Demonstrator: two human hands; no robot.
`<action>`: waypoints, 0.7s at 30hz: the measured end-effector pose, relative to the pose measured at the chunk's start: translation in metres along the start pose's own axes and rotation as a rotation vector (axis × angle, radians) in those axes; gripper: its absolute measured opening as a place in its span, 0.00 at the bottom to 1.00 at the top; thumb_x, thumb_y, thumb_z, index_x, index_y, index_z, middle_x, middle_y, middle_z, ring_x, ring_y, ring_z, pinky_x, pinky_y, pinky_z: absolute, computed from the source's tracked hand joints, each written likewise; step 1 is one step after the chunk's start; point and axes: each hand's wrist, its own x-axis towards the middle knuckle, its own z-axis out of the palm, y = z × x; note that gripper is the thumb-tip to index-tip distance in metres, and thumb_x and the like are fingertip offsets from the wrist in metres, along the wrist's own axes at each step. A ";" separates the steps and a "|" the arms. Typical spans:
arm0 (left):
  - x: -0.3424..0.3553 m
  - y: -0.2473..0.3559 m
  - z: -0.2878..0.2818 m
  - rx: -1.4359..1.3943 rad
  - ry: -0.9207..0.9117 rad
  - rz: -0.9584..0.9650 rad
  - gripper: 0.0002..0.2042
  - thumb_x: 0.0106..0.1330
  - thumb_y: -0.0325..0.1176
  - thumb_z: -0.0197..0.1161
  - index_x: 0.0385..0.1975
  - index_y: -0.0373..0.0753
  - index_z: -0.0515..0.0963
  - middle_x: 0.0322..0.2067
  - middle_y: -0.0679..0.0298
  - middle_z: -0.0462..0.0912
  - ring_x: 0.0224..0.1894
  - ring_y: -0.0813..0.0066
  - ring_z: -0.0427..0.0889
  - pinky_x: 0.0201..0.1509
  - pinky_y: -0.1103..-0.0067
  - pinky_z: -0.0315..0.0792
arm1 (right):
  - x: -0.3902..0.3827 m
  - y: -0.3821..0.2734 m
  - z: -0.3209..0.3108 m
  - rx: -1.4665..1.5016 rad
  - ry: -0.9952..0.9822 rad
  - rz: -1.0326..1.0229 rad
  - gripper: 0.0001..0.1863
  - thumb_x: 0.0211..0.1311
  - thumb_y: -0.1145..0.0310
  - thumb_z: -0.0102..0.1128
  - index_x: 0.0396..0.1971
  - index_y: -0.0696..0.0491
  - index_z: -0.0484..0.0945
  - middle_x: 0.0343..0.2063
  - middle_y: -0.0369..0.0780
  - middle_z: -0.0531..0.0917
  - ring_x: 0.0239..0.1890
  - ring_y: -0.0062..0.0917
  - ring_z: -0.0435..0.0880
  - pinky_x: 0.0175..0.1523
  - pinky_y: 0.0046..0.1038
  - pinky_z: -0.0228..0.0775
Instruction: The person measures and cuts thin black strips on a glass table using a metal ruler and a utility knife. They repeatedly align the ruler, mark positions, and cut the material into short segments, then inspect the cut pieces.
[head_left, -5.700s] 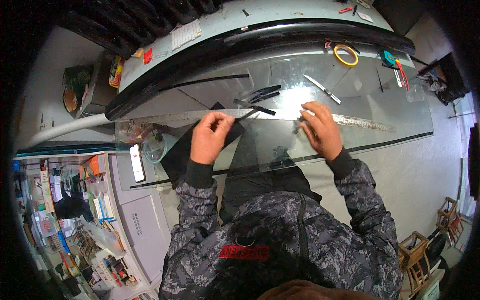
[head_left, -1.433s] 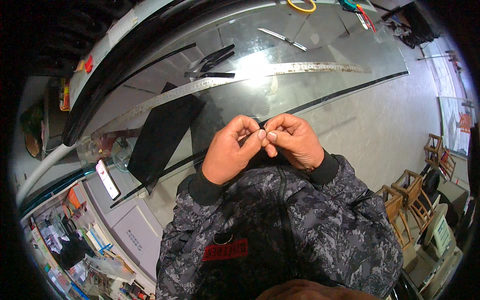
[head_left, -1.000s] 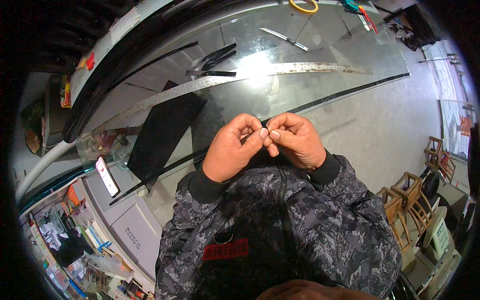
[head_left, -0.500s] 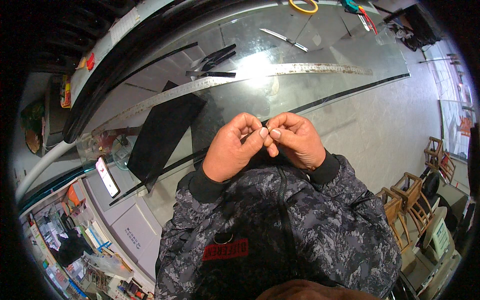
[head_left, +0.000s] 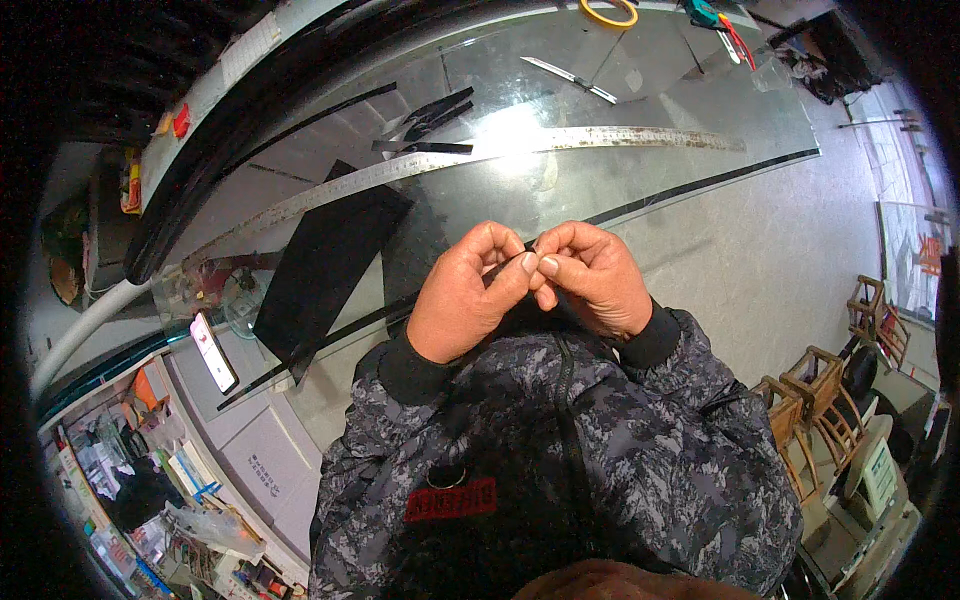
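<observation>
A: How do the hands stand?

B: The left hand (head_left: 468,292) and right hand (head_left: 598,282) meet at mid-frame, each closed in a thumb-and-finger pinch on 1 small dark piece (head_left: 531,247).

A: Why only the fingertips?

B: The piece seems too slight for more. They cover most of it, so I can't tell its shape. Both hands sit just above the jacket (head_left: 640,440), perhaps for steadiness.

A: And around them?

B: Left of the left hand is a black sheet (head_left: 325,275). A long metal ruler (head_left: 630,136) crosses its upper corner, which may help keep it flat. Black strips (head_left: 428,118) lie by the ruler, upper centre, bunched probably to stay together.

A: Further out?

B: The knife (head_left: 570,79) rests higher on the glass (head_left: 700,110), well apart from the fingers, likely for safety. A yellow tape roll (head_left: 611,26) is at the top edge; a phone (head_left: 213,352) lies face up, lower left, its lit screen visible.
</observation>
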 end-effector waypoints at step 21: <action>-0.001 0.003 0.003 0.020 -0.030 -0.004 0.07 0.75 0.31 0.59 0.39 0.34 0.71 0.34 0.67 0.81 0.39 0.83 0.79 0.45 0.83 0.73 | -0.005 -0.012 0.009 -0.245 0.036 -0.046 0.04 0.68 0.77 0.57 0.40 0.58 0.76 0.31 0.36 0.81 0.31 0.17 0.80 0.38 0.21 0.74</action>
